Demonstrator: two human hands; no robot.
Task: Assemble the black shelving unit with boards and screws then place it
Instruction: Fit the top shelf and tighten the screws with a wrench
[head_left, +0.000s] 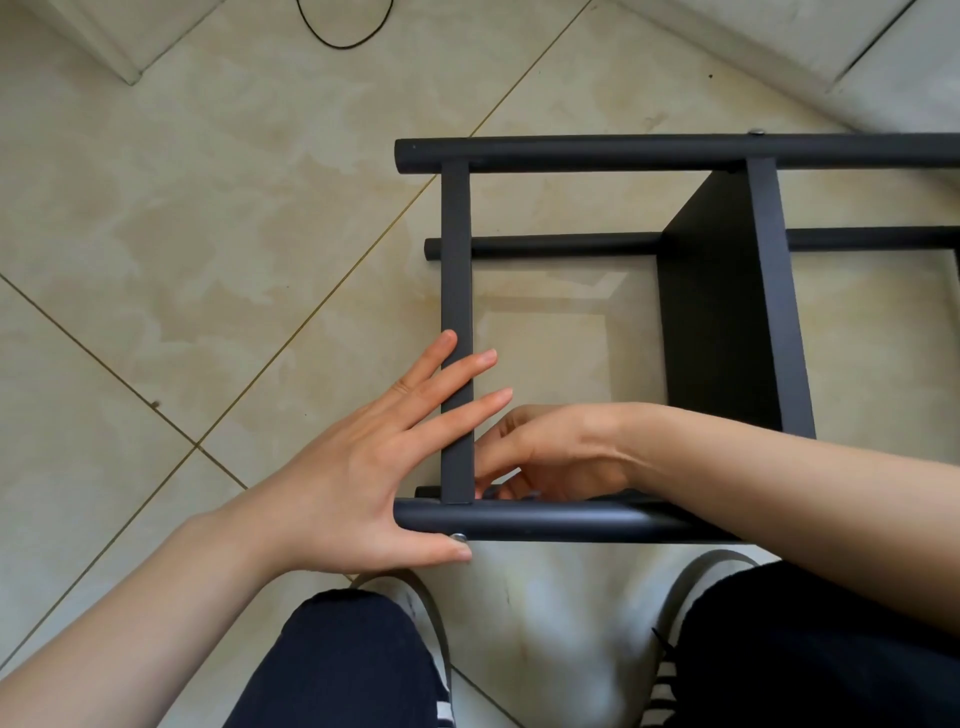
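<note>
At 6 o'clock, the near post (545, 519) of the shelving unit (727, 312) is pressed by the left hand (358, 467), fingers spread wide over the end board (456, 332). The right hand (550, 452) is curled behind that post; whether anything is held cannot be told. The unit lies sideways on the floor (234, 234), extending toward 2 o'clock.

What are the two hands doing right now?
Left hand: open, fingers straight, resting on the black board.
Right hand: fingers curled behind it; cannot tell.
</note>
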